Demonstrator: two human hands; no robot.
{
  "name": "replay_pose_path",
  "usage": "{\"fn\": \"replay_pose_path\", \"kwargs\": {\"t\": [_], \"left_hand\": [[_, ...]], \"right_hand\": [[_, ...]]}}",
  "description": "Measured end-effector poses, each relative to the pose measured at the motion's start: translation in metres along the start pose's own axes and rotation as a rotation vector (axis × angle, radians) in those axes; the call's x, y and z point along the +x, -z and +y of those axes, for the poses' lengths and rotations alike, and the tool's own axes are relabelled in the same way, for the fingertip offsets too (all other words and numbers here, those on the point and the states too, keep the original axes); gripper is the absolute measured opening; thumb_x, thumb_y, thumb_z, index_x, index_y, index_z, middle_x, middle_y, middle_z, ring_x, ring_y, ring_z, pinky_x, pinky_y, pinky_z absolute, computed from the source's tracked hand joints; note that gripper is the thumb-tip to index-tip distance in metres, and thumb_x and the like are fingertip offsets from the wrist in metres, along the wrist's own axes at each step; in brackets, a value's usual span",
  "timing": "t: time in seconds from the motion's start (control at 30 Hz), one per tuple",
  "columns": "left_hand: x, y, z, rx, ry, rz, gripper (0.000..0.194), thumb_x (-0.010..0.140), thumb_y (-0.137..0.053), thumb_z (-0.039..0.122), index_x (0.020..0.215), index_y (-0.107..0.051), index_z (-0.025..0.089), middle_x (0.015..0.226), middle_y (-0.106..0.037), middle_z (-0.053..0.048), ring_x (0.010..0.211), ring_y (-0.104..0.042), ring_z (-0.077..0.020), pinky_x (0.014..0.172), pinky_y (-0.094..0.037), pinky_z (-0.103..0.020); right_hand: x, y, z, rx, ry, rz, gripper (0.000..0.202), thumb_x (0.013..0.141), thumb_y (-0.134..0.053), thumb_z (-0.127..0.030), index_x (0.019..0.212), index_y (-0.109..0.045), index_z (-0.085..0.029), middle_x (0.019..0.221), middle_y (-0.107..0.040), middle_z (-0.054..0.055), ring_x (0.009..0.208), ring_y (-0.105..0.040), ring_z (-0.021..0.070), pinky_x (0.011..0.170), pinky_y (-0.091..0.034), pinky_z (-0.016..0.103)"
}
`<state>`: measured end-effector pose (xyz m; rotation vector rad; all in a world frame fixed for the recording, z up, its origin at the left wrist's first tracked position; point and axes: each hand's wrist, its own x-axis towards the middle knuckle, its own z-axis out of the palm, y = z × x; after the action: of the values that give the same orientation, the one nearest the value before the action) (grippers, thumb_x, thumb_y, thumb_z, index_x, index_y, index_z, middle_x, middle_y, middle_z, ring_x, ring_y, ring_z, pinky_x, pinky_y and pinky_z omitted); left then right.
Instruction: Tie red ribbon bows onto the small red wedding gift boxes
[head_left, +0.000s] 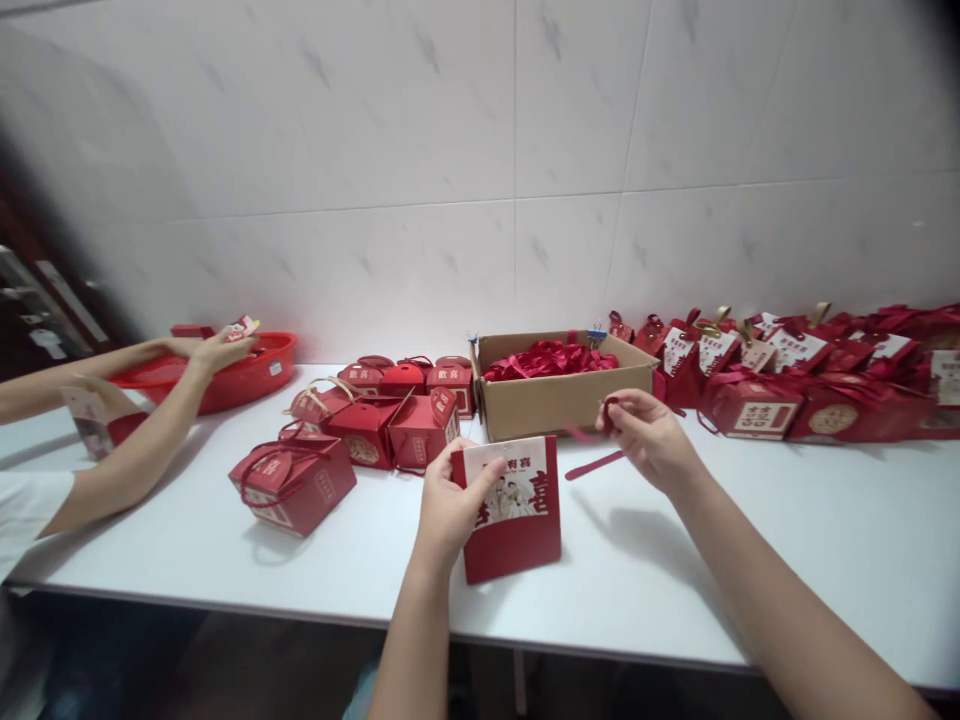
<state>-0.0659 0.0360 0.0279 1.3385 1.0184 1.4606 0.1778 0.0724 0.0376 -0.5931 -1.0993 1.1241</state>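
Note:
My left hand (454, 505) is closed on a flat red gift box (513, 555) with a white printed card (517, 490) on its front; the thumb presses on the card. The box stands near the table's front edge. To its right, my right hand (646, 435) pinches a dark red ribbon (596, 466) above the table, its loose end hanging to the left, apart from the box. Behind both hands sits a cardboard box (570, 402) holding a heap of red ribbons (551, 361).
Red gift boxes (294, 482) stand left of centre on the white table (360, 575). Rows of ribboned boxes (757, 408) line the right side by the wall. At far left, a person's hands (221, 348) hold something small over a red basin (244, 388).

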Motion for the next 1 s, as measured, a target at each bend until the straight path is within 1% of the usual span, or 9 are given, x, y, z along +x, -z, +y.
{"fn": "replay_pose_path", "kwargs": {"t": [0.1,0.23,0.37,0.47,0.6,0.7,0.83,0.9,1.0], "left_hand": [[-0.002,-0.013,-0.006,0.043,-0.068,0.1,0.03,0.069,-0.074,0.036,0.071,-0.051,0.017,0.06,-0.057,0.005,0.057,-0.056,-0.0104,0.057,-0.049,-0.02],[-0.006,-0.028,-0.01,0.116,-0.129,0.111,0.028,0.072,-0.072,0.036,0.072,-0.05,0.018,0.061,-0.055,0.005,0.058,-0.054,-0.0098,0.057,-0.046,-0.019],[-0.01,-0.037,-0.009,0.156,-0.153,0.089,0.026,0.075,-0.069,0.035,0.073,-0.049,0.018,0.062,-0.053,0.005,0.059,-0.052,-0.0094,0.055,-0.043,-0.018],[-0.013,-0.042,-0.007,0.168,-0.159,0.066,0.025,0.076,-0.068,0.035,0.074,-0.05,0.018,0.063,-0.053,0.005,0.058,-0.052,-0.0091,0.054,-0.042,-0.018],[-0.018,-0.048,-0.006,0.197,-0.226,0.027,0.023,0.077,-0.068,0.032,0.072,-0.051,0.017,0.062,-0.052,0.005,0.057,-0.05,-0.0085,0.056,-0.042,-0.018],[-0.021,-0.052,-0.007,0.23,-0.288,0.036,0.02,0.078,-0.067,0.03,0.074,-0.052,0.018,0.064,-0.053,0.004,0.058,-0.051,-0.0083,0.056,-0.043,-0.018],[-0.02,-0.055,-0.013,0.29,-0.437,0.26,0.022,0.078,-0.068,0.025,0.091,-0.051,0.021,0.074,-0.056,0.004,0.062,-0.057,-0.0082,0.059,-0.046,-0.017],[-0.018,-0.055,-0.019,0.307,-0.512,0.326,0.028,0.078,-0.068,0.023,0.098,-0.049,0.022,0.077,-0.057,0.004,0.062,-0.059,-0.0086,0.059,-0.048,-0.018],[-0.012,-0.052,-0.026,0.36,-0.628,0.289,0.037,0.079,-0.066,0.02,0.111,-0.047,0.024,0.084,-0.06,0.001,0.07,-0.062,-0.0114,0.066,-0.052,-0.023]], "right_hand": [[-0.017,-0.001,0.017,0.017,-0.024,-0.146,0.013,0.065,-0.08,-0.03,0.074,-0.071,-0.028,0.068,-0.064,-0.004,0.05,-0.052,0.0078,0.05,-0.049,0.025],[-0.034,-0.014,0.026,-0.174,0.092,-0.249,0.007,0.071,-0.076,-0.025,0.076,-0.074,-0.029,0.075,-0.06,0.0,0.065,-0.057,0.0123,0.057,-0.05,0.027],[-0.043,-0.023,0.024,-0.388,0.308,-0.183,0.011,0.072,-0.076,-0.023,0.078,-0.076,-0.033,0.1,-0.055,0.004,0.098,-0.056,0.0183,0.077,-0.05,0.032],[-0.045,-0.024,0.021,-0.477,0.384,-0.113,0.014,0.072,-0.076,-0.024,0.079,-0.076,-0.036,0.126,-0.049,0.001,0.121,-0.046,0.0233,0.096,-0.041,0.04],[-0.046,-0.022,0.02,-0.524,0.391,-0.114,0.015,0.073,-0.075,-0.024,0.079,-0.075,-0.039,0.138,-0.044,-0.003,0.127,-0.041,0.0253,0.103,-0.031,0.046],[-0.047,-0.021,0.018,-0.504,0.441,-0.112,0.018,0.073,-0.075,-0.021,0.079,-0.075,-0.038,0.133,-0.049,-0.002,0.122,-0.046,0.0237,0.099,-0.036,0.043],[-0.047,-0.018,0.011,-0.376,0.516,-0.135,0.025,0.077,-0.07,-0.013,0.086,-0.075,-0.035,0.098,-0.064,0.002,0.097,-0.06,0.0177,0.081,-0.05,0.034],[-0.047,-0.017,0.008,-0.27,0.47,-0.178,0.023,0.079,-0.068,-0.012,0.086,-0.074,-0.033,0.087,-0.068,0.001,0.087,-0.063,0.0165,0.073,-0.053,0.031],[-0.048,-0.018,0.008,-0.14,0.334,-0.257,0.018,0.079,-0.068,-0.013,0.082,-0.073,-0.03,0.08,-0.07,0.001,0.076,-0.064,0.0141,0.064,-0.055,0.027]]}}
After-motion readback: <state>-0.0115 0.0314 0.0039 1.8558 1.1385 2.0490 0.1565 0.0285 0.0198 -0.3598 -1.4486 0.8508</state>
